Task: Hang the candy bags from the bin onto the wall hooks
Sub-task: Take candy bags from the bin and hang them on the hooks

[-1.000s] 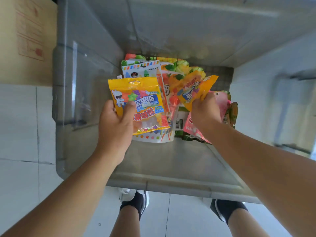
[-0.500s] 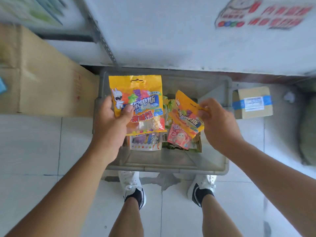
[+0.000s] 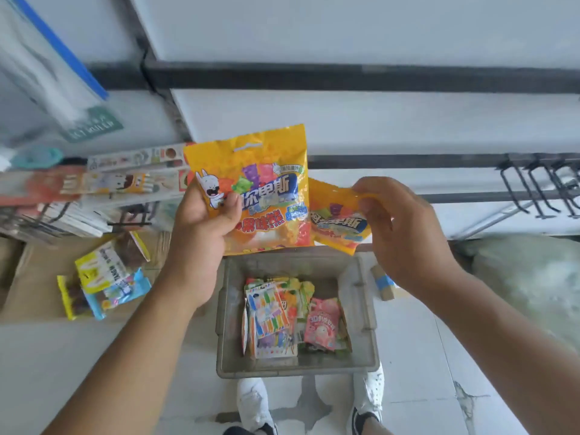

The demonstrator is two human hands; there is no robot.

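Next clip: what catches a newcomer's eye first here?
The large yellow candy bag in the left hand and the smaller yellow bag pinched by the right hand fill mid-frame. Below them sits the grey bin holding more bags; black wall hooks jut out at far right.

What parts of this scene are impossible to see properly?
Head view, all:
Small bag: left side behind the big bag, top edge under the right hand.
Big bag: lower left covered by the left hand.
Hooks: cut off by the right edge, count unclear.
Shelf packs at left: blurred, print unreadable.
Bin: lower bags buried under the top ones.
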